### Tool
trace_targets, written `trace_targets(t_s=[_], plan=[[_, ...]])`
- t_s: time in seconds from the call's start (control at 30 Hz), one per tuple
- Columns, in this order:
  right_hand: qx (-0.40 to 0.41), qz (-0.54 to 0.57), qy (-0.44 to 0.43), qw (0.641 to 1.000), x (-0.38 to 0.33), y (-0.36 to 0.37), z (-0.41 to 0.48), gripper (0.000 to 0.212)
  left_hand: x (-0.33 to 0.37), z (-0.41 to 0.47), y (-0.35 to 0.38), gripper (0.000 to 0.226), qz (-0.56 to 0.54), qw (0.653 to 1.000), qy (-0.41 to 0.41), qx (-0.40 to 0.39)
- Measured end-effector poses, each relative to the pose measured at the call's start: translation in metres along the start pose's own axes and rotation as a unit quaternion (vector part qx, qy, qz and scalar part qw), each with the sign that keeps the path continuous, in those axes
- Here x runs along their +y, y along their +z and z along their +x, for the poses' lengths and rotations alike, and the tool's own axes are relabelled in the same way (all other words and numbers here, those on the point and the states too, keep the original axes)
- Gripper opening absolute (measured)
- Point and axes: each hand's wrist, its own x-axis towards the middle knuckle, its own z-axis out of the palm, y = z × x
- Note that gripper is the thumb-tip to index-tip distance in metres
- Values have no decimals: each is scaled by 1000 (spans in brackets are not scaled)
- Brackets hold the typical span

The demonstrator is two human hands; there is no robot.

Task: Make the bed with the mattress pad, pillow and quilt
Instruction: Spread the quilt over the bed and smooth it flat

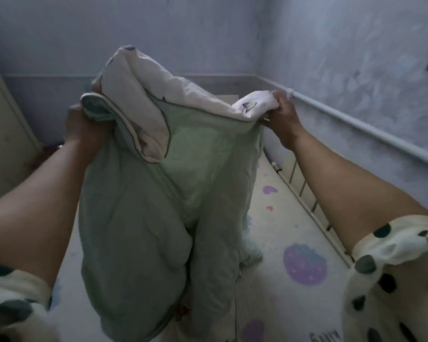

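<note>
The green quilt [143,218] hangs above the mattress pad [282,218], its cream underside folded over at the top and its lower end bunched down onto the pad. The left hand [82,129] clenches a thick wad of one upper corner. The right hand [282,114] has its fingers [279,99] curled round the other corner, over the pad's rail side. The held edge runs crosswise between the hands and the quilt's long axis drops straight down. Spreading it likely means swinging that length forward along the pad. No pillow is visible.
</note>
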Motion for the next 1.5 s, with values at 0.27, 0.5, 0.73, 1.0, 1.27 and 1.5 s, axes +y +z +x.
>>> trace_targets(t_s=[0.27,0.5,0.73,1.0,1.27,1.5], plan=[[-220,-204,205,932,134,29,-119,25,-89,-106,61,44,154,947,-82,-269],[-351,-320,302,826,226,39,-178,26,-166,-183,101,11,212,872,-106,-427],[-282,-348,257,856,287,57,-156,24,-214,-181,152,18,213,886,-119,-395],[-261,-472,199,819,347,100,-92,27,-260,-134,218,36,243,898,-122,-345],[-243,-422,265,832,437,135,-59,35,-344,-113,291,80,278,873,-185,-356],[-237,-397,428,777,515,150,-61,103,-421,-120,338,91,217,830,-248,-449]])
